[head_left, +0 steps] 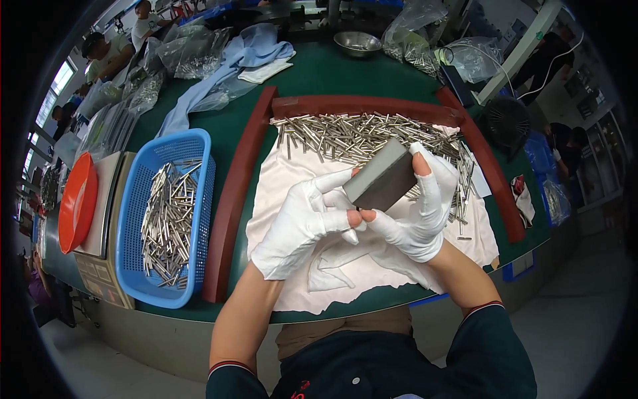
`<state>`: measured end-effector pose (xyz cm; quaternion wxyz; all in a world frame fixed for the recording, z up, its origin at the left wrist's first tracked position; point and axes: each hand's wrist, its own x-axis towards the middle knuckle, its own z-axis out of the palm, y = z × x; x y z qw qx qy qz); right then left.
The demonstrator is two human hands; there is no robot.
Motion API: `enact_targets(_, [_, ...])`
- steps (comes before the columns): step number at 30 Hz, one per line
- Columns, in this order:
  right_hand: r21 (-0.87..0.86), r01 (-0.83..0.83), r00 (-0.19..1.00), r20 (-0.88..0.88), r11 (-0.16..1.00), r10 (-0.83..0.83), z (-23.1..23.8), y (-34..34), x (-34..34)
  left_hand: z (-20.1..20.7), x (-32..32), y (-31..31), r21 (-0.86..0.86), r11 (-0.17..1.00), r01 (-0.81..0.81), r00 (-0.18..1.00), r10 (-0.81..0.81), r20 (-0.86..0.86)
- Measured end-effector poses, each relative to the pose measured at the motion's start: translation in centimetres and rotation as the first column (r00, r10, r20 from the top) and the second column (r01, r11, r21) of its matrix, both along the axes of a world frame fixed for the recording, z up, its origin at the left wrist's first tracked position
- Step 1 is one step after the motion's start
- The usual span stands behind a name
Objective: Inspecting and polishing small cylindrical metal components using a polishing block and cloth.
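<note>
A dark grey rectangular block [385, 176] is held tilted above the cloth, its exact kind unclear. My left hand [302, 219], in a white glove with bare fingertips, grips its left end. My right hand [422, 213], gloved the same way, holds its right side, with fingertips at the upper corner and thumb near the lower edge. Both thumb tips nearly meet below the block. Under my hands lies a pale pink cloth [272, 199] with a crumpled white fabric piece [332, 276] on it. Many short metal pins [332, 136] are heaped behind the block.
Dark red rails [229, 199] frame the cloth on three sides. On the left stand a blue basket [206, 179] of metal pins and an orange-red dish [78, 203]. A metal bowl [357, 44], plastic bags [193, 53] and a blue cloth [232, 66] lie farther back. A black fan [507, 123] stands right.
</note>
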<state>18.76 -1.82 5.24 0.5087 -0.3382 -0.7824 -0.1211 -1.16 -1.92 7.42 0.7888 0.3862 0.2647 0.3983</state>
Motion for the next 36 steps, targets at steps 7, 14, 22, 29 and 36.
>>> enact_targets(7, [-0.015,0.037,0.999,0.014,0.999,-0.036,-0.1,0.5,0.9,-0.4,-0.8,0.3,0.017,0.997,-0.077,0.995,0.075,0.068])
enact_targets(14, [-0.116,0.031,0.996,-0.084,0.993,-0.041,-0.2,0.5,0.4,-1.1,-0.4,0.7,-0.018,0.998,-0.054,0.982,0.056,0.179])
enact_targets(22, [-0.255,0.005,0.993,-0.110,0.967,-0.034,-0.1,0.3,0.1,-1.1,-0.6,0.6,-0.043,0.999,-0.001,0.981,0.009,0.193])
enact_targets(29, [-0.245,-0.006,0.993,-0.118,0.970,-0.023,0.0,0.4,-0.1,-1.0,-0.5,0.5,-0.045,0.999,-0.022,0.982,0.030,0.187])
enact_targets(36, [-0.258,-0.035,0.990,-0.139,0.965,-0.001,0.1,0.4,-0.1,-0.7,-0.5,0.4,-0.040,0.999,-0.018,0.987,0.024,0.159])
